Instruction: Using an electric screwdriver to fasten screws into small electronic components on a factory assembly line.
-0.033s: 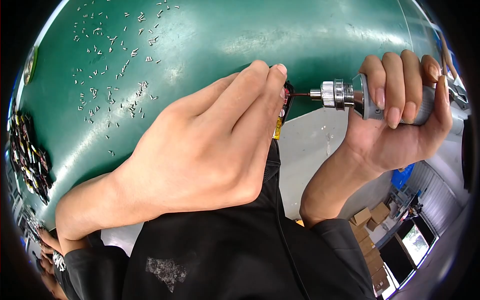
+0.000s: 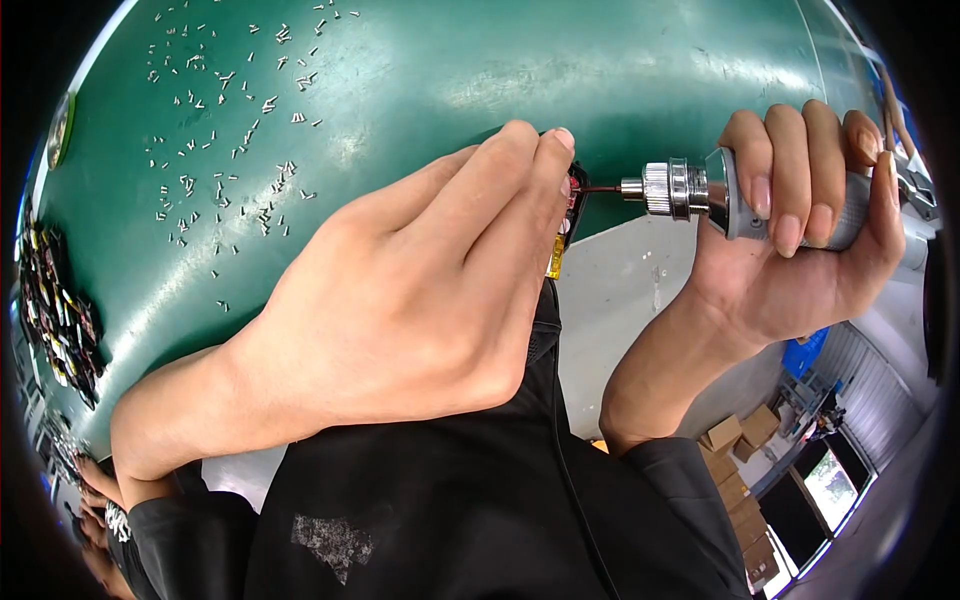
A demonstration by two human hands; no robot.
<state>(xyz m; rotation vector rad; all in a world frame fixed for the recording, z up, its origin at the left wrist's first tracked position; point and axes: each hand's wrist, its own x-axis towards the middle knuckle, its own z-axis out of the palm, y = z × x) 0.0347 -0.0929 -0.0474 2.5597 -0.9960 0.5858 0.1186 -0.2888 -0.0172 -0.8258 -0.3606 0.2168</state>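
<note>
My left hand [image 2: 420,290] is closed around a small black part [image 2: 571,220] at the table's near edge. Only a strip of this part shows past my fingers, with red pieces and a yellow patch on it; the rest is hidden. In my right hand [image 2: 800,200] lies a grey electric screwdriver [image 2: 683,190] with a silver chuck, my fingers wrapped over its body. It is level, its thin bit [image 2: 603,189] pointing left. The bit's tip meets the part's red area beside my left fingertips; exact contact is hard to see.
Many loose silver screws [image 2: 285,175] are scattered over the green tabletop [image 2: 450,70] at the left. A heap of black parts [image 2: 60,310] lies along the far-left edge, below a round dish [image 2: 62,130]. Cardboard boxes [image 2: 740,435] stand lower right. Another person's arm [image 2: 98,480] shows lower left.
</note>
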